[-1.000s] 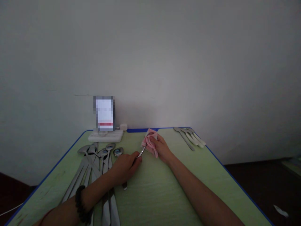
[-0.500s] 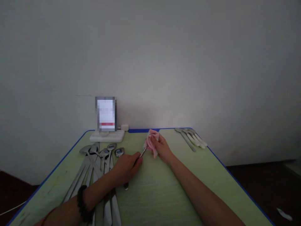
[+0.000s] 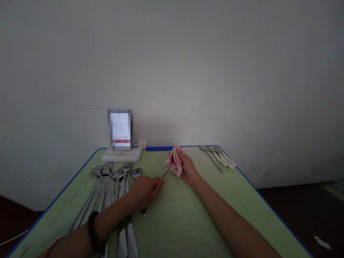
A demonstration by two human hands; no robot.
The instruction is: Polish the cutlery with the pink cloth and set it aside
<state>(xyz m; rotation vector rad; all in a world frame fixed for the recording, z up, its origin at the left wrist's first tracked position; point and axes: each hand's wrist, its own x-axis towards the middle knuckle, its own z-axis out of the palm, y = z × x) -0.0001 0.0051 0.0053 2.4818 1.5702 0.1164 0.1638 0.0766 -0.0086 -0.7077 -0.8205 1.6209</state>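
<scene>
My left hand is closed around the handle of a metal spoon, which slants up and away to the right. Its far end is tucked into the folds of a pink and white cloth and mostly hidden. That cloth is gripped by my right hand, with the thumb on top and the other fingers largely out of sight behind it. Both hands are raised over the middle of the table. Beneath and beside my left forearm lie several long metal spoons, partly covered by the arm.
At the table's far right corner are several spoons with white handles and an all-metal one. A lit, blurred screen stands on a white base at the back left. The green table meets a grey wall.
The cloth has opened out and turned in my right hand, showing more of its folds. More of the spoon's shaft shows. My left hand stays almost in place.
</scene>
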